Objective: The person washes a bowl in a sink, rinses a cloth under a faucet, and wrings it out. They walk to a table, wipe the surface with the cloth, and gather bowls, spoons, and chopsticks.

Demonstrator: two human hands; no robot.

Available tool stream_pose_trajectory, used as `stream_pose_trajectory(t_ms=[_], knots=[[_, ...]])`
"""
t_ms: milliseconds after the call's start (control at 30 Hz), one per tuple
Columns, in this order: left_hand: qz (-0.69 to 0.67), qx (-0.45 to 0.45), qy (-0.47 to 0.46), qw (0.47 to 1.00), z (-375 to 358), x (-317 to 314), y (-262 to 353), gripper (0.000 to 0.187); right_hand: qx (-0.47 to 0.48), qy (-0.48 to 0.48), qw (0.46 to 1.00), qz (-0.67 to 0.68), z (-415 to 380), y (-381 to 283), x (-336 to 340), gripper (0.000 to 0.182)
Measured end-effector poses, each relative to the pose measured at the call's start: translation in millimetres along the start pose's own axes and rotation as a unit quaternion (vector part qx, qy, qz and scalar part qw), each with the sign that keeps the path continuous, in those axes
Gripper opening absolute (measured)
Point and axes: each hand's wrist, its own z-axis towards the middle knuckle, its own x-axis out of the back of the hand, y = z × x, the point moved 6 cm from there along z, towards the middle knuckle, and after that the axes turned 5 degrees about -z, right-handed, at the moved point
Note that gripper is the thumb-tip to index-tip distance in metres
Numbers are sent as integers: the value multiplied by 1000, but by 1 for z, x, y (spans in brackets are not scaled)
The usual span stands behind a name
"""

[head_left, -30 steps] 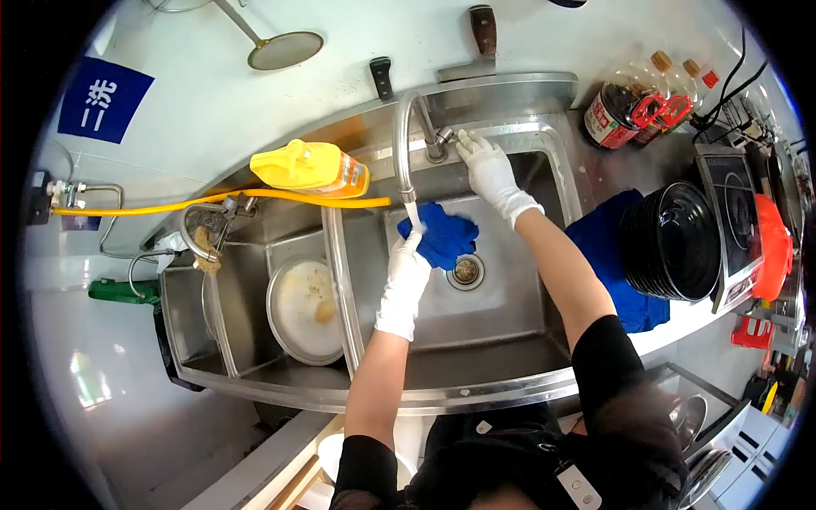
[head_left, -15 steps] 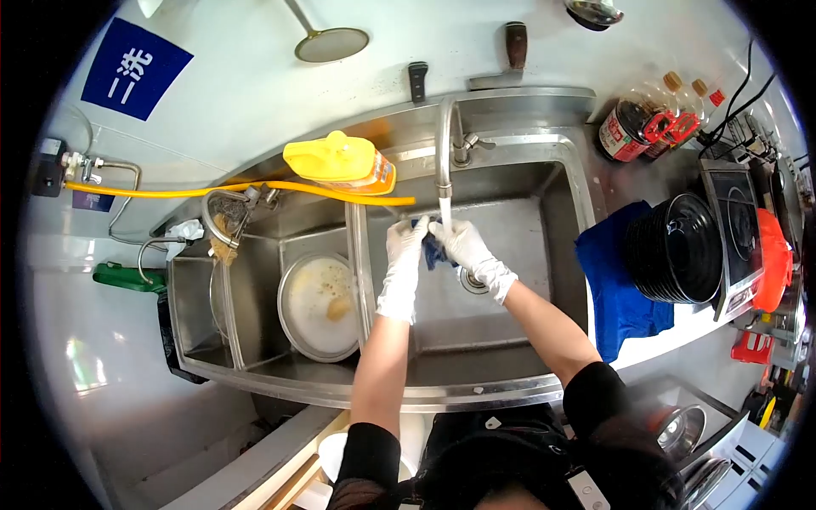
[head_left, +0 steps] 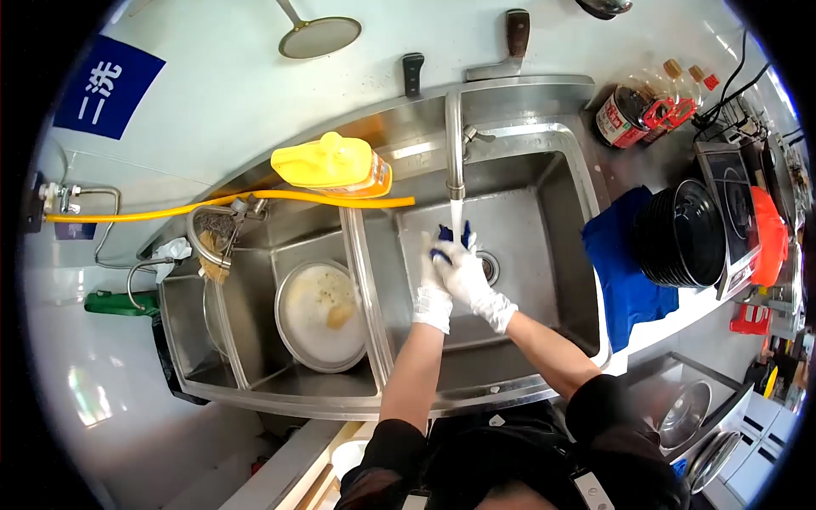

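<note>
Both hands wear white gloves and are pressed together over the right basin of the steel sink. Between them is a crumpled dark blue cloth, with bits showing past the fingers. My left hand is closed on the cloth from the left side. My right hand lies against it, its fingers wrapped over the cloth. Water from the tap runs down onto the gloves. Most of the cloth is hidden by the fingers. Just right of the hands is the round drain.
A yellow jug stands behind the sink divider, with a yellow hose in front. The left basin holds a round pan of cloudy water. Stacked black bowls and a blue cloth lie right; a cleaver is behind.
My hands have moved closer together and slightly toward me, the right one now overlapping the left. The blue cloth is bunched between them under the running water. The view has shifted a little.
</note>
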Motion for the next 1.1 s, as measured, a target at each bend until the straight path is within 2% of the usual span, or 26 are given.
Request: stream_pose_trajectory(t_ms=[33, 100, 167, 200, 233, 267, 300, 367, 433, 467, 500, 533, 567, 600, 667, 700, 733, 767, 833, 867, 900, 967, 1000, 1033, 1067, 1100], knots=[[-2, 4, 4, 1000, -1, -2, -4, 55, 37, 35, 999, -2, -14, -9, 4, 22], [22, -98, 272, 957, -11, 13, -2, 50, 69, -51, 995, -55, -31, -21, -2, 26], [11, -28, 167, 986, -7, 42, 1, 42, 197, 29, 959, -202, -42, -36, -4, 30], [10, -26, 171, 985, -4, 45, -6, 42, 86, -34, 989, -113, -22, -21, -1, 31], [73, -81, 337, 935, -10, 63, -10, 41, 8, -55, 989, -140, 3, 18, -12, 31], [134, -133, 488, 852, -24, 74, -6, 41, -97, -83, 978, -168, 21, 28, 5, 32], [38, -67, 429, 900, -21, 79, -18, 42, -85, -33, 977, -192, 35, 41, 5, 33], [30, -84, 444, 891, -24, 86, -16, 41, -59, -28, 974, -217, 29, 57, -8, 35], [98, 0, 355, 930, -48, 161, -5, 44, 42, 7, 956, -289, -2, 64, -42, 27], [-21, 47, 95, 994, -32, 98, -9, 49, 100, 66, 968, -219, -17, 37, -33, 26], [-23, 47, 99, 994, -27, 96, -15, 49, 98, 64, 969, -219, -12, 32, -22, 26], [39, -19, 292, 955, -24, 119, -13, 49, 12, -13, 971, -239, 7, 44, -15, 28], [99, -85, 474, 871, -36, 132, -7, 49, -74, -90, 960, -256, 21, 61, -11, 31], [91, -78, 495, 861, -29, 59, -15, 45, -125, -42, 965, -227, 31, 83, -7, 31], [145, -115, 496, 848, -32, 92, 2, 43, -73, -55, 967, -239, 22, 74, -18, 30], [198, -149, 495, 833, -27, 70, 11, 41, -23, -67, 965, -251, 11, 64, -26, 29], [173, -90, 436, 879, -35, 43, -1, 39, -4, -9, 977, -213, -4, 51, -32, 28], [122, -75, 423, 895, -35, 87, 5, 37, -50, -12, 985, -165, 0, 44, -28, 29], [66, -103, 540, 833, -23, 34, -8, 38, -43, -37, 975, -212, 22, 65, -12, 31], [110, -80, 514, 847, -39, 90, 2, 39, -140, 11, 975, -169, 34, 87, -6, 33], [112, -82, 519, 844, -51, 102, 7, 39, -146, 10, 978, -148, 38, 88, -4, 31], [147, -158, 435, 874, -53, 100, 24, 51, -73, 22, 997, -1, 36, 81, -10, 28], [92, -42, 462, 881, -57, 79, 18, 67, -80, 5, 996, 28, 31, 82, -16, 25], [73, 1, 538, 840, -55, 37, 11, 75, -86, -10, 995, 57, 26, 81, -21, 23], [65, 28, 524, 849, -52, 35, 7, 70, -19, -5, 1000, 3, 22, 65, -15, 18], [56, 55, 510, 857, -51, 36, 2, 65, -13, -58, 996, -69, 15, 55, -11, 16]])
